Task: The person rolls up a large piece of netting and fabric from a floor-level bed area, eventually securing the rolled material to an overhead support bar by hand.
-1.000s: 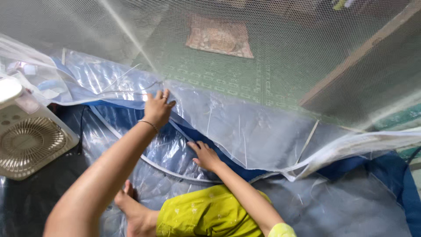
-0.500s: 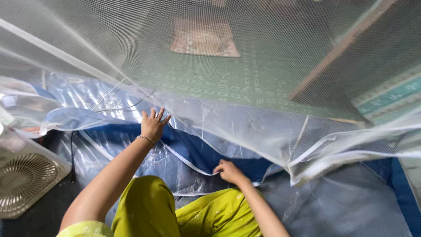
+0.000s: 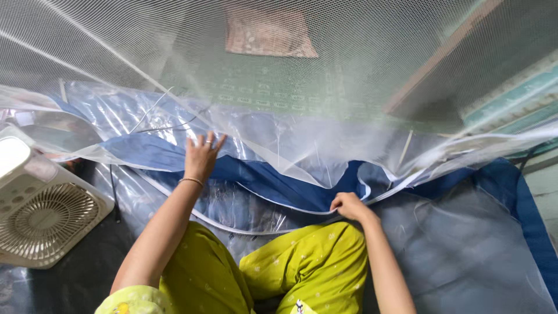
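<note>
Plastic-wrapped blue mattress (image 3: pixel 465 256) bears white fan (image 3: pixel 43 224), net hem (image 3: pixel 290 154).

I see the clear plastic sheet (image 3: pixel 302 148) with white edging draped across mid-frame, its crumpled lower edge lifted over the blue mat (image 3: pixel 273 186).

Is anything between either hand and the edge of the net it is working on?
Nothing visible. The left hand lies spread flat, directly on the clear plastic hem of the net. The right hand is closed on the white zipper edge over the blue mat. The fan sits off to the left.
</note>
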